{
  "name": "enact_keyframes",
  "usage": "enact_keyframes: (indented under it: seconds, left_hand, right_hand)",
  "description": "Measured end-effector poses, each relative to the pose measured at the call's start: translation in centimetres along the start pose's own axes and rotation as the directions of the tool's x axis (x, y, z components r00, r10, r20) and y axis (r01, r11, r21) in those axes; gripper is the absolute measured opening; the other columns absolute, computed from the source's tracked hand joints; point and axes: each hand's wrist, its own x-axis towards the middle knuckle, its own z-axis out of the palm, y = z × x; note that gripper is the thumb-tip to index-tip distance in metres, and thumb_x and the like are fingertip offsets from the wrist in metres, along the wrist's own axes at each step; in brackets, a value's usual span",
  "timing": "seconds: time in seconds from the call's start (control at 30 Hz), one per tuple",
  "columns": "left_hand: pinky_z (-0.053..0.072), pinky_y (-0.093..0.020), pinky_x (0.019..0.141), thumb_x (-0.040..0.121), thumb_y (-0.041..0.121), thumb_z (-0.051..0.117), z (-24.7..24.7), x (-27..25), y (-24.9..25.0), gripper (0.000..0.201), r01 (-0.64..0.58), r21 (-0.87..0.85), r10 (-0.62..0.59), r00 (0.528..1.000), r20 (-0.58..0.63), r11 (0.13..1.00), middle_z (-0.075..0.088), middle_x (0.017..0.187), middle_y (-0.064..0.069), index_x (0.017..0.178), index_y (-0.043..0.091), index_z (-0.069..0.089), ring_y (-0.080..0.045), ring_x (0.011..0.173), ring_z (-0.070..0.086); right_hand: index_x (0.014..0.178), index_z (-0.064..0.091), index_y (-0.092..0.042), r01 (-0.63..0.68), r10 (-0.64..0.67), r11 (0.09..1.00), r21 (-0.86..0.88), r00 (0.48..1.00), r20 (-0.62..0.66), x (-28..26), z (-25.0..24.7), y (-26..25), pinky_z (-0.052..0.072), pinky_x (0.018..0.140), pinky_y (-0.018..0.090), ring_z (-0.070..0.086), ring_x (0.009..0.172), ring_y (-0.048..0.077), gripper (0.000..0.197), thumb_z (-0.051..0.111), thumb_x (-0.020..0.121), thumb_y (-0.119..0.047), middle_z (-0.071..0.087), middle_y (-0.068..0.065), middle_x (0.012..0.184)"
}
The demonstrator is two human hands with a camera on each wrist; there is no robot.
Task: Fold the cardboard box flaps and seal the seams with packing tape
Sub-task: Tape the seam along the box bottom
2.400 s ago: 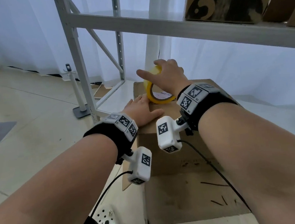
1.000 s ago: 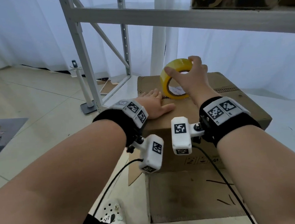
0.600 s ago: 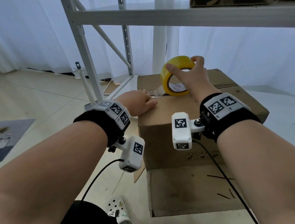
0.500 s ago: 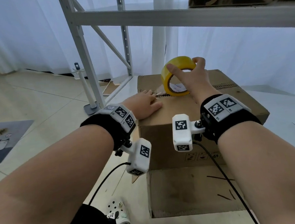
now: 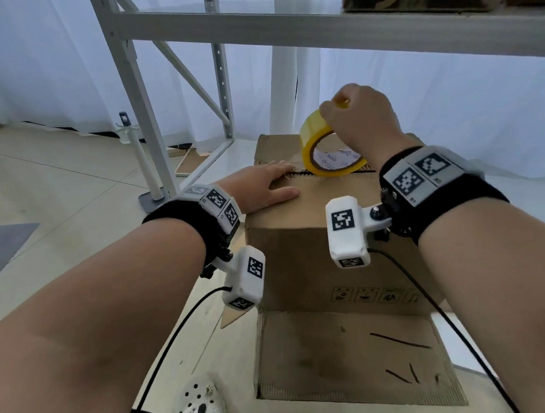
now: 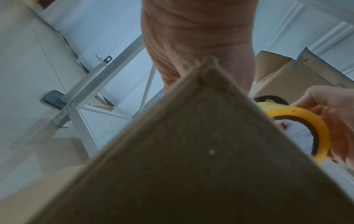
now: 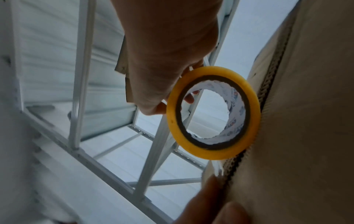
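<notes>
Tape start at risk on the box (image 5: 305, 262) seam.
My right hand (image 5: 361, 122) grips the tape roll (image 5: 322, 165); left hand (image 5: 263, 187) lies flat, fingers straight, pinning flaps. A slipping palm would reopen them.

Both forearms were bare. Each wrist wore a black band (image 5: 442, 204) topped with grey plates printed with black-and-white square markers. A white camera pod (image 5: 346, 231), also marker-printed, hung from each band, trailing a thin black cable (image 5: 438, 310).

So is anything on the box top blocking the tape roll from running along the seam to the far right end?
Nothing visible does. The tape roll, gripped by the right hand, stands on the seam; the left hand lies behind it.
</notes>
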Motion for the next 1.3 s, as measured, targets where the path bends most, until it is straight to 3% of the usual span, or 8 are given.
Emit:
enact_keyframes:
  seconds: [0.2,0.37,0.53,0.8,0.97,1.13,1.2,1.3]
  left_hand:
    - [-0.001,-0.036,0.117,0.093,0.064,0.024,0.7,1.7,0.9,0.082,0.22,0.056,-0.224,0.973,0.061,0.974,-0.01,0.159,-0.005,0.152,0.012,-0.002,-0.018,0.146,-0.01]
    - [0.0,-0.034,0.118,0.091,0.068,0.018,0.8,2.2,0.9,0.086,0.228,0.096,-0.235,0.969,0.07,0.969,-0.009,0.159,-0.005,0.152,0.012,-0.004,-0.018,0.146,-0.007]
    - [-0.002,-0.034,0.119,0.091,0.068,0.017,0.8,2.1,0.4,0.085,0.192,0.11,-0.201,0.976,0.082,0.975,-0.009,0.159,-0.004,0.151,0.013,-0.005,-0.016,0.146,-0.006]
    - [-0.001,-0.034,0.118,0.094,0.064,0.018,0.6,2.1,2.3,0.082,0.134,0.165,-0.149,0.986,0.08,0.977,-0.003,0.159,-0.009,0.151,0.01,0.0,-0.019,0.147,-0.001]
    - [0.002,-0.034,0.119,0.096,0.059,0.018,1.1,2.4,3.0,0.074,0.05,0.12,-0.058,0.996,0.062,0.992,-0.001,0.159,-0.007,0.151,0.012,0.002,-0.019,0.147,0.001]
    - [0.025,-0.04,0.115,0.103,0.042,0.018,0.1,1.5,1.1,0.052,-0.021,0.21,0.017,1.0,0.022,0.977,0.028,0.154,-0.008,0.146,0.016,0.031,-0.023,0.14,0.03]
    - [0.042,-0.039,0.101,0.103,0.041,0.02,-0.3,1.1,-0.1,0.051,0.036,0.301,-0.018,0.998,-0.064,0.953,0.056,0.131,-0.008,0.126,0.013,0.056,-0.024,0.117,0.054]
    - [0.048,-0.034,0.082,0.1,0.045,0.028,-0.8,0.9,-1.0,0.052,0.121,0.312,-0.086,0.989,-0.123,0.942,0.064,0.102,-0.008,0.1,0.008,0.064,-0.024,0.095,0.061]
  right_hand:
    - [0.114,0.057,-0.01,0.046,-0.001,0.956,-0.29,0.988,0.151,1.4,0.8,-1.3,0.04,0.074,0.032,0.053,0.1,0.025,0.055,0.051,0.085,-0.055,0.057,0.005,0.103]
    - [0.07,0.048,-0.012,0.001,0.067,0.952,-0.305,0.975,0.213,2.7,-0.1,-1.6,0.031,0.051,0.028,0.048,0.068,0.019,0.039,0.053,0.086,-0.048,0.049,0.001,0.069]
    - [0.067,0.048,-0.012,0.072,0.068,0.883,-0.463,0.958,0.277,3.4,-1.4,-0.8,0.036,0.059,0.03,0.05,0.068,0.021,0.04,0.055,0.084,-0.048,0.051,0.003,0.069]
    - [0.098,0.055,-0.017,0.07,-0.018,0.936,-0.344,0.988,0.152,2.2,-0.9,0.3,0.043,0.082,0.038,0.051,0.091,0.022,0.034,0.054,0.084,-0.048,0.054,0.002,0.097]
    - [0.102,0.059,-0.015,0.093,-0.036,0.937,-0.337,0.985,0.171,1.7,-0.6,-0.2,0.041,0.087,0.038,0.052,0.089,0.021,0.027,0.046,0.089,-0.035,0.06,0.001,0.093]
    - [0.093,0.065,-0.021,0.139,-0.049,0.853,-0.503,0.981,0.189,2.1,-0.2,-0.8,0.032,0.087,0.041,0.052,0.091,0.023,0.027,0.042,0.088,-0.034,0.063,0.002,0.091]
    - [0.09,0.065,-0.019,0.149,-0.042,0.828,-0.541,0.978,0.204,2.0,0.2,-1.0,0.032,0.088,0.042,0.048,0.086,0.023,0.029,0.038,0.089,-0.031,0.062,0.003,0.09]
    - [0.082,0.059,-0.016,0.153,-0.04,0.83,-0.536,0.975,0.217,1.8,0.3,-1.2,0.032,0.086,0.041,0.055,0.088,0.026,0.028,0.035,0.09,-0.027,0.059,0.003,0.084]
